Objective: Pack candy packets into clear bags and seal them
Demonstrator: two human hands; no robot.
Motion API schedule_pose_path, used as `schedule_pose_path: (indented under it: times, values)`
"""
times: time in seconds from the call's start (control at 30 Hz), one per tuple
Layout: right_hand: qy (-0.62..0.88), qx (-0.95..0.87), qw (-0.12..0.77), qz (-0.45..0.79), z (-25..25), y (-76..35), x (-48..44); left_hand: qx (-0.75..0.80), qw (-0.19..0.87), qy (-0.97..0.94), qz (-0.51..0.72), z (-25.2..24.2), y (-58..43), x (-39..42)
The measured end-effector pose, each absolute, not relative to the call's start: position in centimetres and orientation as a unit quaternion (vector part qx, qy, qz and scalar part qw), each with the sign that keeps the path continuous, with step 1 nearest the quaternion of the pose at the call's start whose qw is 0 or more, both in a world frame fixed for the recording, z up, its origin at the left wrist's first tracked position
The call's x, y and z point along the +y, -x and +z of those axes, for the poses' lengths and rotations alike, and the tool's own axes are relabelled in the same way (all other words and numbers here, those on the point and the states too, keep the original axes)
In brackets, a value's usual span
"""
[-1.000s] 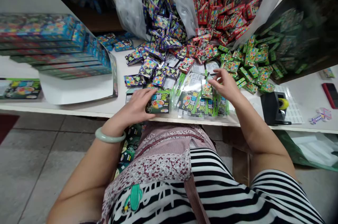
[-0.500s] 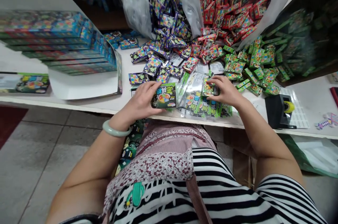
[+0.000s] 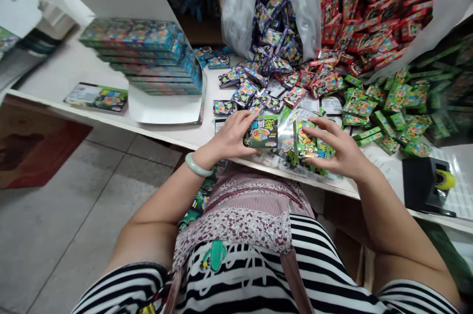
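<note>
My left hand (image 3: 236,134) is closed on a black-and-green printed header card (image 3: 263,131), fingers on top and thumb at the near edge. A clear plastic bag (image 3: 286,132) extends to the right from this card. Between the fingertips and thumb of my right hand (image 3: 336,147) is a small green candy box (image 3: 306,139), right by the bag. Whether the box is inside the bag's mouth or just in front of it, I cannot tell. More bags with printed cards (image 3: 325,150) lie beneath, partly hidden by my right hand.
Behind my hands lie purple boxes (image 3: 246,93), red boxes (image 3: 325,82) and green boxes (image 3: 397,99), spilling from bags and cartons. A stack of blue display boxes (image 3: 155,62) stands at left. A tape dispenser (image 3: 423,183) sits at right, near the table edge (image 3: 166,140).
The view has swung left, so the scene sits further right. My right hand has brought the small green box closer to the header card and turned it. My left hand keeps its hold.
</note>
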State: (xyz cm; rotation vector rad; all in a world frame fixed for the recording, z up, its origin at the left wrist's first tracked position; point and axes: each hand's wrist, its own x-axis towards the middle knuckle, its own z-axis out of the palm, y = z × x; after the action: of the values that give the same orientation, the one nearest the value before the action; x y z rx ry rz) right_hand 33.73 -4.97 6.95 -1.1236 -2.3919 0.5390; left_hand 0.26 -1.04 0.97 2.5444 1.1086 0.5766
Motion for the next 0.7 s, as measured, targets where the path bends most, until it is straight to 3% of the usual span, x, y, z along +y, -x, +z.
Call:
schedule_pose_path:
  times: [0.4,0.7]
  values:
    - [0.347,-0.914,0.113,0.177,8.0,-32.2,-3.5,0.361,0.155,-0.897,0.202,0.7,-0.2,-1.2]
    - [0.330,-0.903,0.140,0.236,8.6,-32.8,-2.6,0.341,0.173,-0.901,0.206,1.3,-0.3,-1.4]
